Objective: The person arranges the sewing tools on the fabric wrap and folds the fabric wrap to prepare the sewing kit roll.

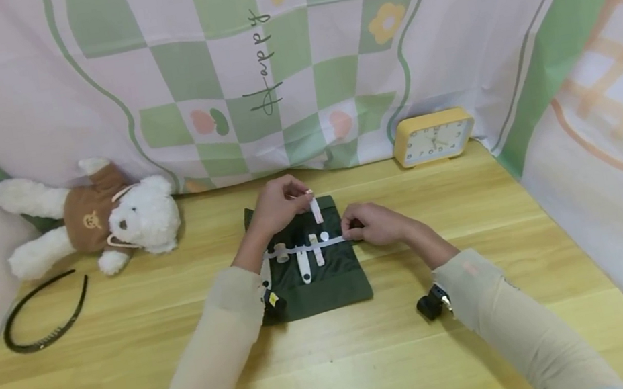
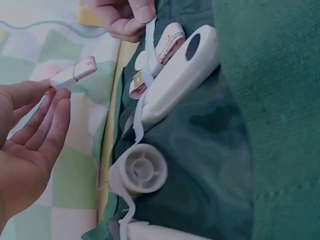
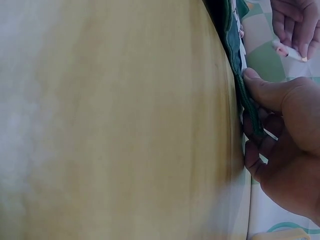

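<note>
My left hand (image 1: 279, 206) pinches a small folded measuring tape (image 2: 75, 72), white with red marks, above the far side of an open dark green cloth pouch (image 1: 316, 299). At the pouch's right edge, my right hand (image 1: 374, 222) grips the cloth edge (image 3: 240, 90) and the end of a white elastic strap (image 2: 141, 115) between thumb and fingers. Under or beside the strap lie a thread spool (image 2: 144, 170), a white tool with a dark oval hole (image 2: 175, 80), another folded tape (image 2: 171, 41) and a small white disc (image 1: 325, 236). A second white tool (image 1: 265, 273) is partly hidden.
The pouch lies on a wooden table (image 1: 374, 361). At the left are a white teddy bear (image 1: 101, 217) and a black headband (image 1: 47, 338). A yellow clock (image 1: 433, 136) stands at the back right, before a patterned curtain (image 1: 271, 92).
</note>
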Demonstrator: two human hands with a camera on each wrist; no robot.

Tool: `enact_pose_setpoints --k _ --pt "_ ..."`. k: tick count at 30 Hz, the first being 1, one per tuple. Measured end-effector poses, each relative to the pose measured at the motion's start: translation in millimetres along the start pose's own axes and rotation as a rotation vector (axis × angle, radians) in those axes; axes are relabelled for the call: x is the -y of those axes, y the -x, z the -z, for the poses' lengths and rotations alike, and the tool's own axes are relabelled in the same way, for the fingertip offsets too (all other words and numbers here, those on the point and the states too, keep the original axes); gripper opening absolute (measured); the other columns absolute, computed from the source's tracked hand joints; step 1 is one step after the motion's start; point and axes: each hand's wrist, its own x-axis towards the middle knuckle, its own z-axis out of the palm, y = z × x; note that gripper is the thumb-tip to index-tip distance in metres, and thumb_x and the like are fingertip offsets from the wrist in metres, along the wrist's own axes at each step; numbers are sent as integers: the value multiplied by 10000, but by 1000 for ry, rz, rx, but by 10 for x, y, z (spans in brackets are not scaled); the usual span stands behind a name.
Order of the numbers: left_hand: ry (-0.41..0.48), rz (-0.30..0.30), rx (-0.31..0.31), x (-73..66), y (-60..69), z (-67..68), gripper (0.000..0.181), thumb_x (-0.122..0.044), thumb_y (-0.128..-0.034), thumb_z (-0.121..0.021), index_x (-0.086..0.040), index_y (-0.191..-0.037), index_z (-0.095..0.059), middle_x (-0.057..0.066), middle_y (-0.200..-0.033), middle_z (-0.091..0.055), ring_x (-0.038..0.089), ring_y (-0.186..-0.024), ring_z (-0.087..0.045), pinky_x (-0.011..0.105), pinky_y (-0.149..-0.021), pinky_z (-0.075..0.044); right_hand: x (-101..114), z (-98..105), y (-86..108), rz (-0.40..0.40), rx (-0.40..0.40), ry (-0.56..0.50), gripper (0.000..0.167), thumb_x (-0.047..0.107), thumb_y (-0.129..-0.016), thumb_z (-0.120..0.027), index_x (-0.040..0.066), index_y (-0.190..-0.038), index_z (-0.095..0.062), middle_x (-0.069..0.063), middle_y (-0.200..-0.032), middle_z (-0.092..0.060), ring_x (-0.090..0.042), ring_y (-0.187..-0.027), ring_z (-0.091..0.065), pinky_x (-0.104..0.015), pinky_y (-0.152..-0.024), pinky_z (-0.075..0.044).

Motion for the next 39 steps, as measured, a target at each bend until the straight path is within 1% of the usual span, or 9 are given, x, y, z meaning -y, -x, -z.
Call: enact_pose_setpoints --k 4,10,17,22,25,30,33,36,39 --pt "-23 13 20 31 -22 -55 94 -101 -981 -690 -29 -1042 -689 104 -984 -690 231 -845 -692 394 -792 -590 -2 -2 -4 5 1 0 93 76 -999 -646 76 -912 -678 -31 -921 -627 -183 -858 -571 -392 -826 -487" --pt "-30 26 81 81 -52 -140 89 -97 -977 -697 -25 -1025 -683 104 -961 -696 239 -848 -697 365 -769 -587 -10 -7 7 11 -3 -11 74 51 -993 -645 65 -929 -678 -32 -923 -638 -179 -863 -584 -396 -835 -491" --pt "-152 32 113 114 -81 -234 99 -163 -976 -710 -65 -985 -705 64 -926 -698 196 -810 -665 333 -711 -541 -29 -9 6 16 1 2 74 57 -995 -645 68 -931 -681 -28 -927 -635 -174 -862 -581 -400 -831 -494" --pt "-185 50 136 103 -88 -271 105 -177 -980 -706 -72 -987 -718 57 -970 -691 201 -851 -668 353 -740 -547 -26 -2 1 13 9 0 67 65 -1000 -642 64 -944 -679 -35 -938 -641 -181 -877 -586 -405 -843 -493" --pt "-202 47 140 107 -106 -288 98 -165 -982 -701 -70 -996 -717 58 -993 -695 210 -909 -668 359 -779 -547 -26 -1 1 14 10 -3 72 70 -1001 -642 64 -939 -679 -36 -935 -638 -179 -871 -582 -401 -835 -490" --pt "-234 36 109 112 -118 -317 101 -171 -982 -703 -77 -1009 -727 58 -1011 -718 213 -956 -673 369 -818 -547 -7 -16 2 10 11 -10 67 69 -998 -644 74 -940 -677 -24 -928 -634 -175 -866 -578 -387 -830 -488" --pt "-259 38 97 88 -111 -332 156 -186 -984 -702 -78 -1086 -750 65 -1059 -735 219 -991 -678 379 -844 -548 -4 -15 -7 18 13 -8 67 65 -1002 -636 77 -944 -666 -19 -919 -627 -173 -854 -572 -385 -821 -486" --pt "-289 36 119 77 -114 -347 207 -190 -991 -693 -85 -1154 -762 61 -1083 -745 217 -1012 -681 375 -869 -544 -10 -5 -15 21 19 -6 74 76 -1012 -626 87 -944 -654 -12 -914 -615 -165 -835 -560 -374 -801 -476" --pt "-295 39 148 88 -115 -357 202 -186 -991 -692 -86 -1148 -772 45 -1044 -755 200 -968 -687 357 -850 -544 -11 4 -9 19 26 -4 72 82 -1018 -619 83 -952 -650 -14 -917 -612 -162 -829 -554 -375 -796 -473"
